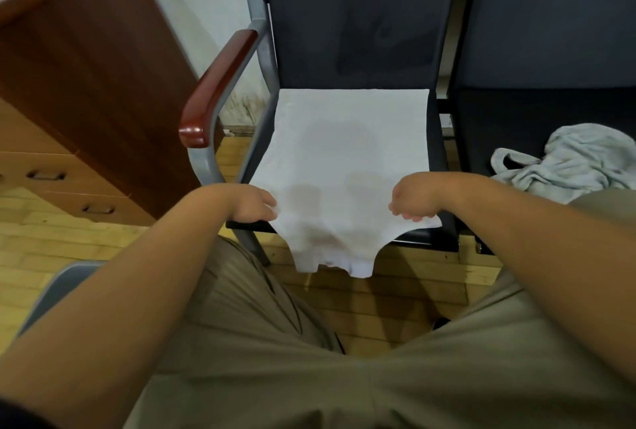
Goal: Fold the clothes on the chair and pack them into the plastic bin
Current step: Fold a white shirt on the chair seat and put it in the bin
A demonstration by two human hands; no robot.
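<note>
Forearms reach up from the lower frame; left hand (254, 203) and right hand (413, 196), fingers curled, seemingly pinch the near edge of the flat white cloth garment (347, 146) mid-frame on the dark padded chair (309, 32).

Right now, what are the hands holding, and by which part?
The white garment: left hand grips its left edge, right hand its right edge, by the front of the chair seat.
</note>
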